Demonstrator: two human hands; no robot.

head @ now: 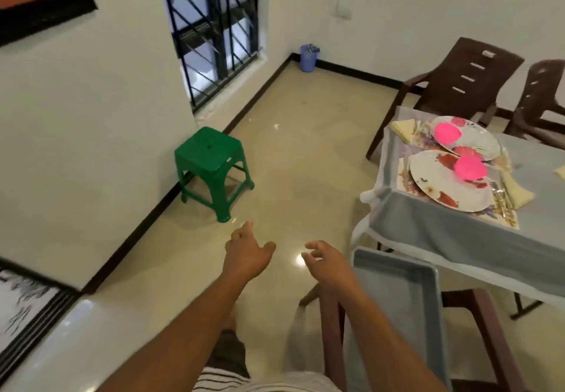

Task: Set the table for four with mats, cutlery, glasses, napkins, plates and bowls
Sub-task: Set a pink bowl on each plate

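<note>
Below, both arms are stretched forward over the floor: the left hand (247,252) is held with fingers loosely spread and nothing in it, and the right hand (325,258) is likewise empty, its fingers relaxed and slightly curled. Just beside the right hand, a grey tray (400,297) is seen resting on a brown chair (489,339). Farther right, two floral plates (440,184), each bearing a pink bowl (470,168), are laid on mats (501,219) on the grey-clothed table (443,239), with folded napkins (519,191) and cutlery (501,197) alongside. A green stool (211,165) is placed by the wall.
</note>
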